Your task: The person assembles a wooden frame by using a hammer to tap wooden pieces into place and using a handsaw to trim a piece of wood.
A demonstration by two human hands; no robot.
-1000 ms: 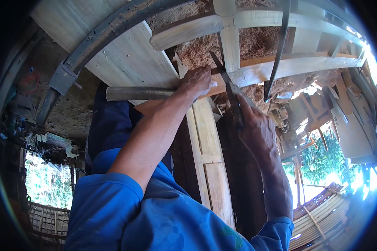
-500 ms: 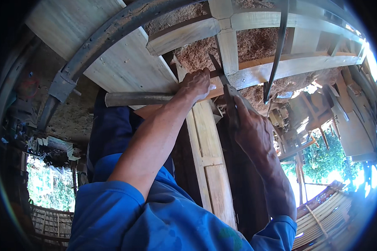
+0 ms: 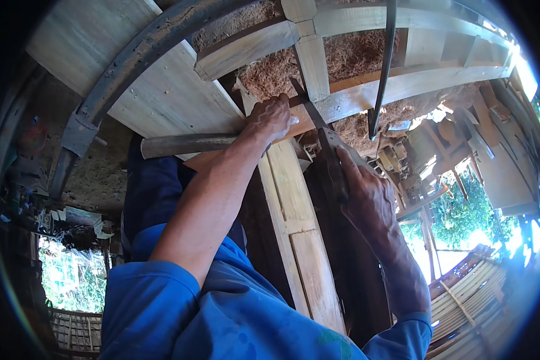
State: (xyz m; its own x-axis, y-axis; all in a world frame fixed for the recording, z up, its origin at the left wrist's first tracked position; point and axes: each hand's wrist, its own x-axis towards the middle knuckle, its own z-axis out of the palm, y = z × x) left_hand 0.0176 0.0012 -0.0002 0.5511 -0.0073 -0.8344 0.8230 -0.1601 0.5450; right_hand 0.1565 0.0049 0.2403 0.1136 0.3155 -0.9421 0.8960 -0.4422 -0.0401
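My right hand [image 3: 366,189] is wrapped round the dark handle of a handsaw [image 3: 331,157]. Its narrow blade lies across a reddish-brown wooden board [image 3: 301,123], and the tip points away from me. To the left of the blade, my left hand [image 3: 271,120] is closed on the same board, with its fingertips partly hidden behind the knuckles. A pale panelled wooden piece [image 3: 297,222] runs from beneath the board toward my body.
A long curved metal bar clamp [image 3: 132,60] arcs over a wide pale plank [image 3: 174,102] at the left. Pale jointed frame pieces [image 3: 312,66] lie ahead, over curly wood shavings [image 3: 357,57]. A dark metal bar [image 3: 383,78] slants down at the right, with scrap wood beyond.
My right hand has drawn the saw back toward me, so more of its blade shows. My left hand keeps its hold on the board. The whole view has shifted slightly.
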